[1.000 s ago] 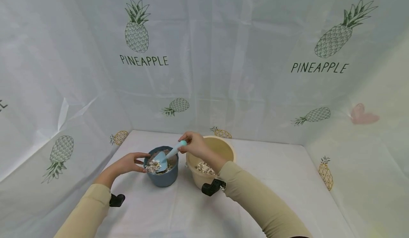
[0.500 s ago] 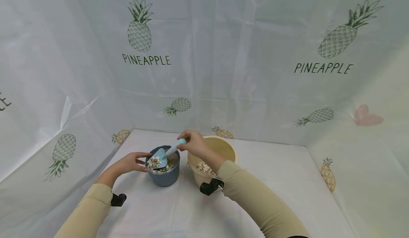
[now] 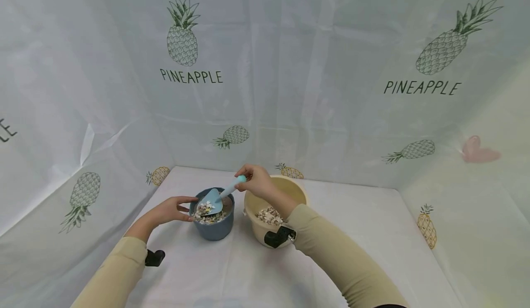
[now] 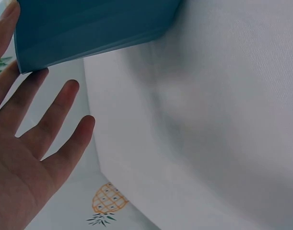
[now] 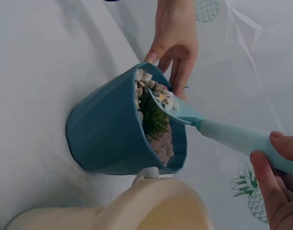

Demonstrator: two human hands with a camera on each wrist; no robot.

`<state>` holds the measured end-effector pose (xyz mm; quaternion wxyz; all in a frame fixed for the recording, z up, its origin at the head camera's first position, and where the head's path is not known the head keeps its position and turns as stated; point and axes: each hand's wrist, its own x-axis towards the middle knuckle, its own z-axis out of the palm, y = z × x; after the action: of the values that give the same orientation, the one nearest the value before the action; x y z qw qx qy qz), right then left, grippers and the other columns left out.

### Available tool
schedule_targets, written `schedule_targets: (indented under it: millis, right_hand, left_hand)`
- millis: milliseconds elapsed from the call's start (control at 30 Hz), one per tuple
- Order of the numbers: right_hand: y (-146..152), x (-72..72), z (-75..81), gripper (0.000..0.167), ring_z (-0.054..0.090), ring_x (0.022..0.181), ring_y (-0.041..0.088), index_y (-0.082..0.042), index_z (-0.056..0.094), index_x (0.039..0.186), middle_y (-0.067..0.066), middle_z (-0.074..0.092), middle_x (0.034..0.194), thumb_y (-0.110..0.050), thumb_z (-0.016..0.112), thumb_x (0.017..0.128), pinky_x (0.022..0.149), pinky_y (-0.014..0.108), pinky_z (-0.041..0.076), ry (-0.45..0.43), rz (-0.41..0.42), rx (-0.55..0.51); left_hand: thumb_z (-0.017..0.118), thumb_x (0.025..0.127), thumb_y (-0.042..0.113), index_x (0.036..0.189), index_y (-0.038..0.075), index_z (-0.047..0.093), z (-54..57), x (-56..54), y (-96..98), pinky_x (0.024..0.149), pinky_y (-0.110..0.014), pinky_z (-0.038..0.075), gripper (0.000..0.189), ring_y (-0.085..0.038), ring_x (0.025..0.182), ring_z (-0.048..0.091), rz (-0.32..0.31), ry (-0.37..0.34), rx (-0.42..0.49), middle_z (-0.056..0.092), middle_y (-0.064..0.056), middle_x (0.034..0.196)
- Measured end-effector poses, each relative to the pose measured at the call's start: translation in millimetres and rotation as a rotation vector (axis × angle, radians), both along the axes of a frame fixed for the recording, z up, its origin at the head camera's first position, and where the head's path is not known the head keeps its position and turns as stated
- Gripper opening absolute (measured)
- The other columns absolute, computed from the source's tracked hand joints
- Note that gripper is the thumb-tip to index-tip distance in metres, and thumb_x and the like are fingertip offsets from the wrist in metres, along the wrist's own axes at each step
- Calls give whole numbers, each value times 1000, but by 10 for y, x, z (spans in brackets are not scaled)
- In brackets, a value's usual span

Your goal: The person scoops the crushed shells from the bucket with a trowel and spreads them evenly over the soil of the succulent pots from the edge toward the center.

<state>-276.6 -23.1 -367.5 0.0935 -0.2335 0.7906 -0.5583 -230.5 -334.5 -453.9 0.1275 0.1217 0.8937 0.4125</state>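
My right hand (image 3: pixel 257 181) pinches the handle end of a light blue trowel (image 5: pixel 232 136), thumb on one side and fingers on the other. In the right wrist view, the blade tilts down over the rim of a blue plant pot (image 5: pixel 105 127) and carries small white and brown pebbles (image 5: pixel 165 98). Inside the pot a spiky green plant (image 5: pixel 156 117) stands between pebbles and a bare brownish patch. My left hand (image 3: pixel 167 210) touches the pot's left rim with its fingertips; the left wrist view shows its fingers (image 4: pixel 60 105) spread and fairly straight.
Right of the pot stands a cream bucket (image 3: pixel 257 227) with more pebbles (image 3: pixel 270 216) at its bottom; my right forearm crosses over its rim. Both stand on a white-covered table (image 3: pixel 348 234). Pineapple-print sheets (image 3: pixel 314 92) close off the back and sides.
The trowel blade has tilted further down toward the left side of the pot, and fewer pebbles lie on it. The right hand has risen slightly; the left stays at the rim.
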Motion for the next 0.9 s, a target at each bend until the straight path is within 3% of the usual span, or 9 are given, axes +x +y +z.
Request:
schedule_targets:
  millis: [200, 500, 900]
  right_hand:
    - [-10, 4, 4, 20, 68, 78, 20, 2, 67, 103, 11, 65, 92, 5, 73, 84, 69, 27, 57, 1, 14, -9]
    - [6, 3, 0, 21, 67, 78, 19, 0, 67, 103, 10, 65, 94, 3, 74, 84, 76, 40, 57, 26, 0, 7]
    - [-51, 46, -82, 20, 65, 76, 16, 1, 66, 101, 7, 65, 93, 3, 75, 83, 66, 27, 56, 51, -24, -17]
  left_hand:
    - [81, 82, 19, 143, -4, 44, 7, 6, 18, 91, -55, 48, 75, -49, 122, 49, 1, -6, 4, 36, -32, 146]
    - [81, 82, 19, 143, -4, 45, 12, 21, 11, 91, -55, 49, 74, -49, 122, 49, 5, 0, -5, 36, -31, 146]
    - [82, 80, 21, 142, -4, 45, 10, 26, 13, 90, -54, 50, 76, -50, 121, 49, 35, 10, -26, 36, -31, 146]
